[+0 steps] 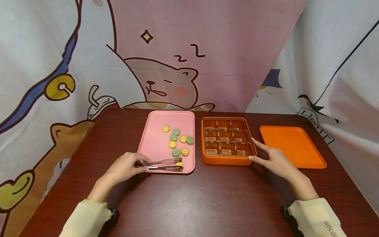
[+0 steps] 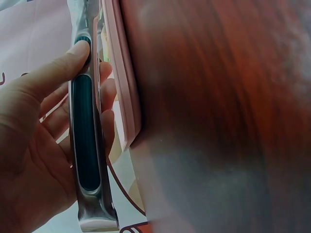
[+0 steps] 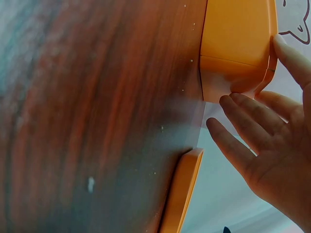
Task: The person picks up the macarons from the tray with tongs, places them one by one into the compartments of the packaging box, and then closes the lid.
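Observation:
In the head view my left hand (image 1: 121, 166) grips a pair of metal tongs (image 1: 158, 161) with dark handle inlays, held low over the near edge of the pink tray (image 1: 148, 138). A small round yellow cookie-like piece (image 1: 179, 164) lies between the tong tips. In the left wrist view, the thumb presses on one tong arm (image 2: 85, 131) and the fingers wrap behind. My right hand (image 1: 276, 161) touches the near right corner of an orange box (image 1: 226, 160), its fingers nearly straight. The box has a clear insert (image 1: 224, 135) divided into several square compartments, with none filled.
More yellow pieces (image 1: 172, 144) and green pieces (image 1: 176, 152) lie scattered on the pink tray's right half. A flat orange lid (image 1: 291, 146) lies on the dark wooden table (image 1: 189, 204), right of the box. A printed curtain (image 1: 225, 59) hangs behind the table.

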`<control>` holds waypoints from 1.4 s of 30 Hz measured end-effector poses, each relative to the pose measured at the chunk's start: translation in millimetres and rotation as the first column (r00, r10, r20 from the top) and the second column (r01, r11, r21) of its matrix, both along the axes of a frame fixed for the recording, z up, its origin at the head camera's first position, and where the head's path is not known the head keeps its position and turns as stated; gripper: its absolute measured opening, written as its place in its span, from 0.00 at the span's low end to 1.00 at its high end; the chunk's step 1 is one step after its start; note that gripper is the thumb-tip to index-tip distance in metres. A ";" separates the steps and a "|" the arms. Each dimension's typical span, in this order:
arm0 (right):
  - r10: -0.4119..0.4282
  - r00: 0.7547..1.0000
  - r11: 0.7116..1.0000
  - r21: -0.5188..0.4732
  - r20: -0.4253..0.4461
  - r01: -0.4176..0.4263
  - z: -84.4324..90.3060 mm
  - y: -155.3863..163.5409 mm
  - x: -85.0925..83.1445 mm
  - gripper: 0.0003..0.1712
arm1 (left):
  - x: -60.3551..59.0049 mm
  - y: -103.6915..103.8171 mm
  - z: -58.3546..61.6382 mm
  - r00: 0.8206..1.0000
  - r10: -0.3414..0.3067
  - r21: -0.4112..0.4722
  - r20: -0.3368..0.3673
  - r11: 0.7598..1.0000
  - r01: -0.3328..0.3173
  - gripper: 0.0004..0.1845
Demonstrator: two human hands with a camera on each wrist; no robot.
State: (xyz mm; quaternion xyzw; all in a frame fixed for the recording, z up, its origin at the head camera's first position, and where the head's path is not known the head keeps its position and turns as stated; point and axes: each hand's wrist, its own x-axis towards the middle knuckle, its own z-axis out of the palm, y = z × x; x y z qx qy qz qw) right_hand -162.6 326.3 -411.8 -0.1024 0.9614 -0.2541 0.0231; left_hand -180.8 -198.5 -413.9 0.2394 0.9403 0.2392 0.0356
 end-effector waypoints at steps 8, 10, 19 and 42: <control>0.000 1.000 1.000 0.007 0.002 0.000 -1.1 0.4 -0.7 0.47 | -1.3 3.1 1.7 1.000 0.009 -0.017 -0.009 1.000 -0.009 0.10; -0.002 1.000 1.000 0.004 0.008 0.002 -1.2 0.3 -0.7 0.47 | -1.9 4.0 1.7 1.000 0.014 -0.020 -0.009 1.000 -0.014 0.10; -0.005 1.000 1.000 0.004 0.008 0.005 -1.3 0.6 -1.6 0.47 | -6.4 5.5 1.0 0.999 0.036 -0.014 0.006 0.999 -0.036 0.08; -0.014 1.000 1.000 0.001 0.012 0.014 -0.4 -0.5 0.2 0.47 | -13.6 5.0 7.0 0.999 0.043 0.094 0.018 0.995 -0.045 0.06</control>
